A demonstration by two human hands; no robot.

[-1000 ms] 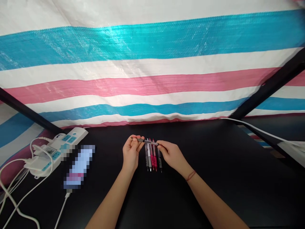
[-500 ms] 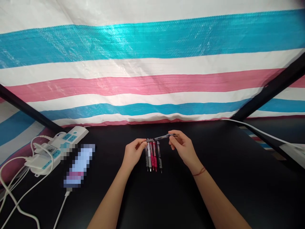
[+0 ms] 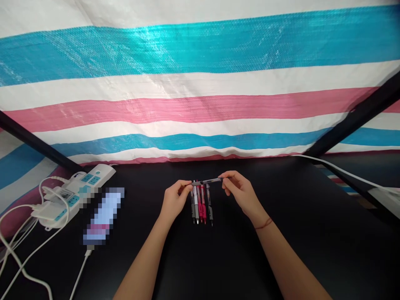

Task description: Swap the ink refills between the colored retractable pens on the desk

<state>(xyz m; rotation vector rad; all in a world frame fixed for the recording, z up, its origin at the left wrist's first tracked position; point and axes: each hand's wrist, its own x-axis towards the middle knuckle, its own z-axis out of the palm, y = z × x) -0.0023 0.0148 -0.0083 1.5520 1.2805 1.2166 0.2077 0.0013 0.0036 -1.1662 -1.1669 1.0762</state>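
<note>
Between my two hands a grey pen (image 3: 208,181) is held nearly level, its right end slightly higher. My left hand (image 3: 177,199) pinches its left end, and my right hand (image 3: 237,187) pinches the other end. Just below it, several pens lie side by side on the black table (image 3: 225,266), tips toward me: a grey one (image 3: 193,210), a white one (image 3: 196,206), pink-red ones (image 3: 202,208) and, a little apart on the right, another grey one (image 3: 210,210). The held pen crosses over their far ends and partly hides them.
At the left are a white power strip (image 3: 103,173) with plugs and cables, and a blurred phone (image 3: 104,216) on a white cable (image 3: 79,271). Behind the table hangs a striped sheet (image 3: 200,108). Black poles slant at both sides. Another cable (image 3: 343,166) runs along the right.
The right end of the held pen has dipped slightly, and my right hand's fingers have shifted a little on it. The pens on the table look the same.
</note>
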